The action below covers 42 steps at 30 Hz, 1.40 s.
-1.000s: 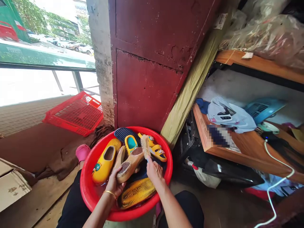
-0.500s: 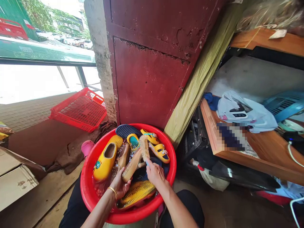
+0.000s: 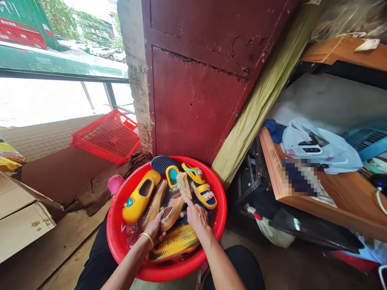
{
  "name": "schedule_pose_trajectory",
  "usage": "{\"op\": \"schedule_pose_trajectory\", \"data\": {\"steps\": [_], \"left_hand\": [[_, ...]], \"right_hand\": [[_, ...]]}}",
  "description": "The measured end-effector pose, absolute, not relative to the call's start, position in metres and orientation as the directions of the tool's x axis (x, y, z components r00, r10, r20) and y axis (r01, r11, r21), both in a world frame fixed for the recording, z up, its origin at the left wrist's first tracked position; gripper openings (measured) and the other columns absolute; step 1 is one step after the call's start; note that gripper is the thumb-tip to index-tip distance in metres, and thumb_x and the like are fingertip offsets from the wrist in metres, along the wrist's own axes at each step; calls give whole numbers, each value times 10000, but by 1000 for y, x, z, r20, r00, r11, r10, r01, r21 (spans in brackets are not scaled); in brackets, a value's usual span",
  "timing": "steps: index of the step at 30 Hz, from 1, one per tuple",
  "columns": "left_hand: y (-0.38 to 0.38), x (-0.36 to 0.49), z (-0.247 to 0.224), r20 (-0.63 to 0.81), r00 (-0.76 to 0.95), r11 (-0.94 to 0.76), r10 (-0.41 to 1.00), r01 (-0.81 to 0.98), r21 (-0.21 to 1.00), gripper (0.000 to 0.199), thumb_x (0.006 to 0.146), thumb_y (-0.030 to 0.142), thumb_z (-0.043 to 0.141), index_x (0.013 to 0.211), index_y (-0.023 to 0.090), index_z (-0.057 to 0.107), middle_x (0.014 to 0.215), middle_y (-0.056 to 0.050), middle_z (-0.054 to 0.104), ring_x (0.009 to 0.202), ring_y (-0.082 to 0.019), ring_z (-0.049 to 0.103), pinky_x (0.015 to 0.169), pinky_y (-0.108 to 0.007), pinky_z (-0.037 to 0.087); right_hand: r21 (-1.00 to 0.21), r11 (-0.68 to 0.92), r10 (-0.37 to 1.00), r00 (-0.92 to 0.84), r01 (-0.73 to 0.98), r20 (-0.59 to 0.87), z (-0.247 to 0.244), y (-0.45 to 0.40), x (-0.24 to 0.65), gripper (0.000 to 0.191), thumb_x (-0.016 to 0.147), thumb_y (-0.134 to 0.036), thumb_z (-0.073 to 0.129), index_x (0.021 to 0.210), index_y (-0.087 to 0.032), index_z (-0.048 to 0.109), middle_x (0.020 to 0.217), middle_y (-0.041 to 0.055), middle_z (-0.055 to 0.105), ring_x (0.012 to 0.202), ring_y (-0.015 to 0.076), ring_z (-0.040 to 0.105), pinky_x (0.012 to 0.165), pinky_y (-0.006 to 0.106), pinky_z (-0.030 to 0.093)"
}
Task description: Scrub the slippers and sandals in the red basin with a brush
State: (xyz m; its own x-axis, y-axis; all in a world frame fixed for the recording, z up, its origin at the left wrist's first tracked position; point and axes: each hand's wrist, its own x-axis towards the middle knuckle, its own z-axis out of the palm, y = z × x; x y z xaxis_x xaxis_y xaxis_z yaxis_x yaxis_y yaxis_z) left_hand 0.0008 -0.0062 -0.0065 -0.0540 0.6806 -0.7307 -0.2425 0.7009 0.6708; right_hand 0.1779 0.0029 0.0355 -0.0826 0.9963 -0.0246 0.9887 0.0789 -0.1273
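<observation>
With left hand (image 3: 156,228), grips the near end of a tan shoe (image 3: 173,213), slanting lengthwise away rightward in the red basin (image 3: 221,225). With right hand (image 3: 197,216), clasps the brush (image 3: 183,185) beside the shoe's far end.

Tan shoe (image 3: 173,213) turned, patterned sole back in view, yellow item (image 3: 10,160) showing more.

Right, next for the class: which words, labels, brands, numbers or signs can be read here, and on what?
No text is readable.
Upturned yellow sole: any lettering in the tread is too blurred.
Cardboard box: marks too blurred.
White plastic bag: dark marks, unreadable.
Red barrier outside: pale marks, too small.
Item on the wooden shelf: pixelated.
</observation>
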Motion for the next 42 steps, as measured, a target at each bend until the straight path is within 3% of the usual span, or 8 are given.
{"op": "schedule_pose_trajectory", "data": {"steps": [4, 8, 14, 21, 25, 30, 37, 42], "left_hand": [[0, 0, -10, -752, -118, 703, 649, -286, 651, 492, 912, 602, 509, 1107, 176, 659, 569, -9, 615, 333, -125, 476, 301, -197, 356], [3, -3, -15, -693, -142, 591, 707, -419, 689, 288, 861, 378, 675, 1103, 225, 706, 811, -45, 747, 537, -203, 661, 407, -262, 511], [-3, -3, -15, -611, -78, 490, 788, -523, 698, 270, 775, 198, 774, 1041, 217, 736, 957, -57, 783, 815, -262, 742, 497, -259, 565], [-2, -8, -19, -439, -99, 319, 893, -548, 773, 336, 692, 130, 844, 1012, 182, 753, 977, -43, 802, 1071, -226, 720, 911, -242, 572], [1, -8, -22, -460, -50, 345, 886, -593, 728, 307, 735, 172, 834, 1030, 171, 747, 960, -58, 809, 983, -212, 747, 886, -265, 590], [3, 0, -22, -524, -42, 379, 851, -642, 667, 253, 759, 74, 792, 984, 181, 748, 908, -51, 812, 894, -188, 767, 783, -206, 599], [6, 0, -27, -546, -24, 398, 837, -658, 639, 165, 891, 201, 660, 1039, 200, 735, 1014, -87, 801, 1031, -252, 752, 734, -269, 634], [8, -3, -24, -582, -26, 413, 813, -679, 607, 251, 923, 246, 594, 1137, 196, 716, 980, -99, 806, 960, -275, 771, 701, -313, 644]], "right_hand": [[-197, 227, 968, -242, 954, -58, 34, -18, 179, 517, 1006, -258, 441, 1519, -325, 437, 991, 62, 756, 916, 209, 721, 784, 280, 506], [-232, 293, 952, -305, 928, -19, 28, -39, 185, 536, 997, -266, 456, 1523, -368, 418, 1009, 31, 754, 896, 188, 718, 771, 257, 504], [-62, 175, 984, -175, 983, -1, 30, -18, 188, 504, 1009, -204, 422, 1495, -320, 486, 1003, 100, 730, 852, 195, 721, 739, 264, 520], [-142, 309, 950, -313, 940, -6, 32, -24, 184, 545, 993, -261, 477, 1529, -344, 423, 993, 58, 736, 878, 190, 710, 764, 254, 509], [-187, 316, 947, -320, 930, 7, 23, -39, 183, 567, 999, -264, 483, 1546, -372, 378, 1018, 35, 738, 881, 181, 710, 753, 249, 505], [-62, 112, 994, -111, 992, 11, 18, -28, 185, 480, 1027, -225, 447, 1489, -348, 482, 1030, 79, 728, 909, 204, 716, 781, 287, 512], [-67, 0, 1000, 0, 998, 4, 23, -10, 182, 485, 1045, -199, 369, 1521, -254, 442, 1012, 129, 726, 927, 213, 720, 797, 296, 523], [-155, 198, 979, -204, 968, -24, 22, -35, 174, 566, 1010, -238, 430, 1563, -332, 354, 963, 59, 738, 857, 203, 720, 758, 276, 532]]}}
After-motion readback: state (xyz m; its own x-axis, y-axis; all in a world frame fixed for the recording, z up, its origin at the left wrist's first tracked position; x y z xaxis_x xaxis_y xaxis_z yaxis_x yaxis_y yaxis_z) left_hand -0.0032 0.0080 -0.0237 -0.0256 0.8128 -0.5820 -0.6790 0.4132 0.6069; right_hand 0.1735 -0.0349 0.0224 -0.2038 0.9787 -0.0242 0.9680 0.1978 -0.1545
